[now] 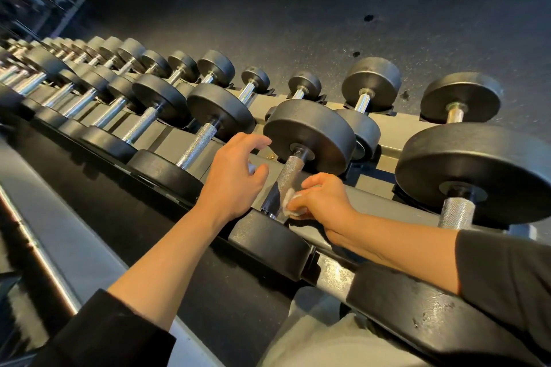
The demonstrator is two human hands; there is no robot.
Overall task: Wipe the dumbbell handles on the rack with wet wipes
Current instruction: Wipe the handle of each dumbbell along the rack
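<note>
Scene: a long dumbbell rack (pixel 396 205) in a gym is seen from above, with two tiers of black-ended dumbbells running away to the left.
Right hand: the right hand (pixel 323 201) is curled around a small white wet wipe (pixel 290 202), which is pressed against the lower end of a handle.
Handle being wiped: the knurled metal handle (pixel 286 179) belongs to a dumbbell on the front tier, near the middle of the view.
Left hand: the left hand (pixel 235 176) is held just beside the same handle, fingers relaxed and spread; nothing is seen to be gripped, though something pale shows behind the thumb and cannot be identified.
Neighbouring dumbbells: a larger dumbbell handle (pixel 457 213) lies to the right, and another handle (pixel 198 144) lies to the left.
Progress: one handle is being worked on. Which handles are already wiped cannot be told, since no wetness is visible on them.
Remaining: judging by the long row, many handles are probably left.
</note>
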